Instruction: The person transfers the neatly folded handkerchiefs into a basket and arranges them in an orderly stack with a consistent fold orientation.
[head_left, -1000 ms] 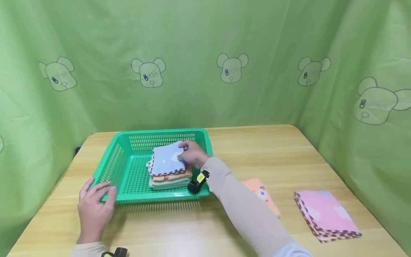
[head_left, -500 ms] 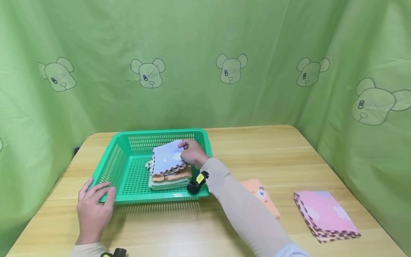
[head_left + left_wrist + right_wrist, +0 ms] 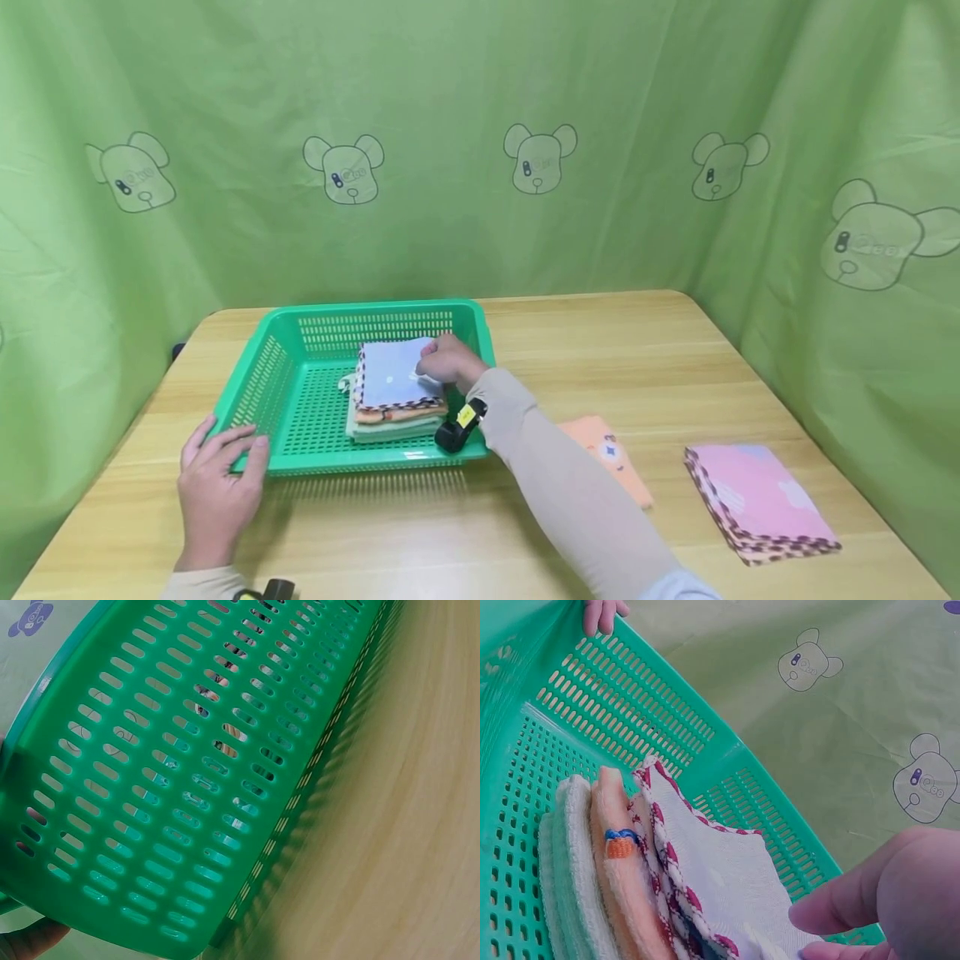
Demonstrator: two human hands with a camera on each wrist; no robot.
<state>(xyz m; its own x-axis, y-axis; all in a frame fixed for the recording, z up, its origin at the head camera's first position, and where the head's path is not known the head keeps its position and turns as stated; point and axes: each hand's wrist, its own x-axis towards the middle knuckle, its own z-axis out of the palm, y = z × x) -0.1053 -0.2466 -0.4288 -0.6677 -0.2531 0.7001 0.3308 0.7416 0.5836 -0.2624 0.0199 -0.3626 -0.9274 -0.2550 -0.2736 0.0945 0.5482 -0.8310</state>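
Note:
A green plastic basket (image 3: pixel 300 417) stands on the table. My left hand (image 3: pixel 221 492) grips its near left corner, and in the right wrist view the left fingers (image 3: pixel 600 615) hook over the rim. In the basket's right half lies a stack of folded towels: pale green (image 3: pixel 390 431) at the bottom, orange (image 3: pixel 619 862) in between, and light blue with a checked edge (image 3: pixel 390 375) on top. My right hand (image 3: pixel 453 362) holds the blue towel near its right edge. The thumb (image 3: pixel 832 907) and a finger meet the cloth there, the fingertips partly hidden.
On the table (image 3: pixel 600 350), right of the basket, lies an orange folded towel (image 3: pixel 626 471), partly covered by my right forearm. Farther right is a pink folded towel with a checked edge (image 3: pixel 772 496). A green curtain (image 3: pixel 450 233) surrounds the table.
The blue towel was slightly lifted and tilted by my right hand; now it lies flatter and squarer on the stack, the hand slightly lower. My left hand stays at the basket corner.

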